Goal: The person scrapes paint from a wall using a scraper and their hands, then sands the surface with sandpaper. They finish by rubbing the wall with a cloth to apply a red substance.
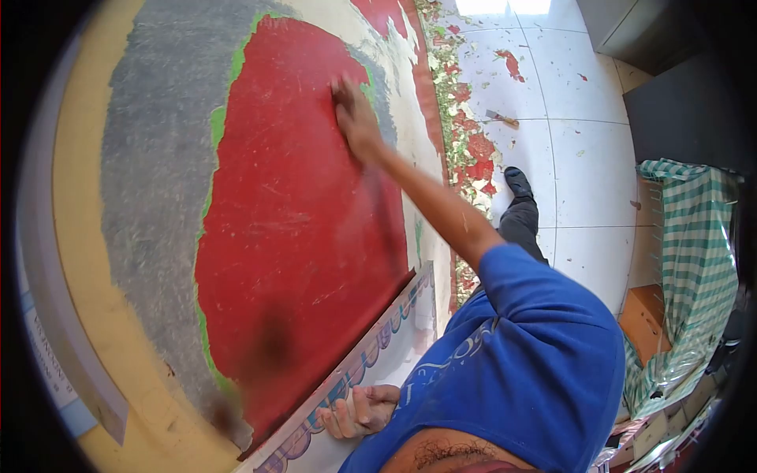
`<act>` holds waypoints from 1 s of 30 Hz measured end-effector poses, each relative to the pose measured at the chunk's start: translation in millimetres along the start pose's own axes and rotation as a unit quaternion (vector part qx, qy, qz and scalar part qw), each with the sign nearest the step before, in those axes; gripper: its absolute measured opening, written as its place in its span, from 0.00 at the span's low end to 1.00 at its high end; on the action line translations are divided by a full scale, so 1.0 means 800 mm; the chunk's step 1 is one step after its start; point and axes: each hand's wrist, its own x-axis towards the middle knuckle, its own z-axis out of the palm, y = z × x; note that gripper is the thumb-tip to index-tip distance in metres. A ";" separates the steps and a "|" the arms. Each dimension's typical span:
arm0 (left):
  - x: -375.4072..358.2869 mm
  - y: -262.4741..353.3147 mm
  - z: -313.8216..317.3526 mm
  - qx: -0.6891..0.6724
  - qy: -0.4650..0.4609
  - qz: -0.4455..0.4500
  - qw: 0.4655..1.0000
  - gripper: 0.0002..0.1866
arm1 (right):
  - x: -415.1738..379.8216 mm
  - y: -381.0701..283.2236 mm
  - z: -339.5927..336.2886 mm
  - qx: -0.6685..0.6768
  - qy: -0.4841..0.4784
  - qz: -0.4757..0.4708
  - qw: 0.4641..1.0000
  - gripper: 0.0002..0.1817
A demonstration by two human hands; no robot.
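My right hand point(356, 118), slightly blurred, reaches out to the large red painted patch point(276, 181) on the wall, near its upper right edge. Its fingers are apart and lie against the red surface, with no tool visible in them. Close to my chest, my left hand point(359, 411) is loosely closed beside the white strip with printed letters point(378, 339); nothing shows in its curled fingers. Bright green edges point(218, 126) border the red patch, and a worn grey area point(150, 158) surrounds it on the left.
Red and pale paint flakes point(479, 148) litter the tiled floor point(587, 189) along the wall base. A scraper point(502, 119) lies on the tiles near my foot point(517, 183). At the right are a green checked cloth point(694, 229) and dark furniture point(678, 118).
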 end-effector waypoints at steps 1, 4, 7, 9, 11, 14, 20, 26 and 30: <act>-0.006 -0.001 -0.001 0.012 -0.007 0.014 1.000 0.12 | -0.068 -0.008 -0.010 -0.017 -0.025 0.027 0.999 0.32; -0.007 0.000 -0.002 0.019 -0.021 0.005 1.000 0.12 | -0.180 -0.006 -0.038 -0.108 -0.070 0.046 0.991 0.31; -0.006 0.001 -0.003 0.036 -0.037 -0.004 0.999 0.11 | -0.122 0.018 -0.024 -0.064 -0.037 0.081 0.994 0.30; -0.004 0.002 -0.003 0.046 -0.050 -0.004 0.998 0.11 | -0.016 0.026 -0.020 -0.070 -0.007 0.092 0.993 0.29; -0.001 0.003 -0.003 0.053 -0.058 -0.006 0.997 0.10 | 0.078 0.063 -0.025 -0.056 0.009 0.038 0.998 0.28; 0.003 0.005 -0.003 0.067 -0.080 -0.015 0.994 0.10 | 0.121 0.096 -0.051 -0.087 -0.044 0.084 0.992 0.28; 0.029 0.012 0.007 0.090 -0.126 -0.014 0.988 0.10 | -0.146 0.079 -0.056 -0.008 0.039 0.193 0.980 0.29; 0.023 0.007 0.012 0.083 -0.108 -0.005 0.991 0.10 | -0.341 0.027 -0.064 -0.183 -0.081 0.294 0.935 0.31; 0.024 0.015 0.008 0.078 -0.092 -0.026 0.992 0.09 | -0.166 0.090 -0.058 -0.158 -0.006 0.213 0.964 0.30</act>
